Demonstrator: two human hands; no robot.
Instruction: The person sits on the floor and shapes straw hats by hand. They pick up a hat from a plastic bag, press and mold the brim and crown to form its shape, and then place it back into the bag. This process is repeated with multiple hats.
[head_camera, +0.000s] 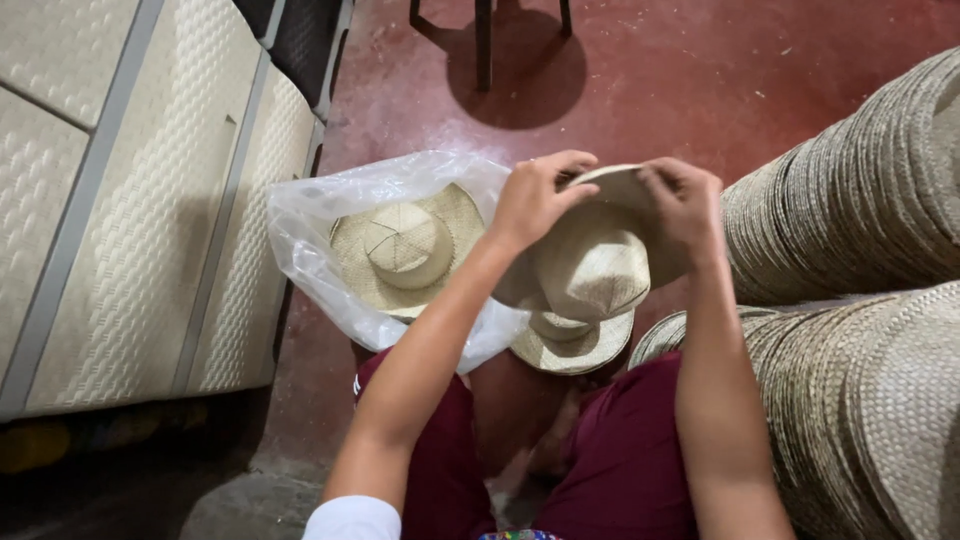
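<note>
left hand gripped far-left brim of straw hat | right hand pinched far-right brim | crown faced near, between both hands

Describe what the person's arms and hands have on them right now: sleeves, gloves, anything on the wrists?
Both forearms are bare down to the hands. The left hand and right hand wear no gloves, and no rings, watch or bands show on the fingers or wrists. A white short sleeve covers the left upper arm; the right sleeve is out of view.
</note>
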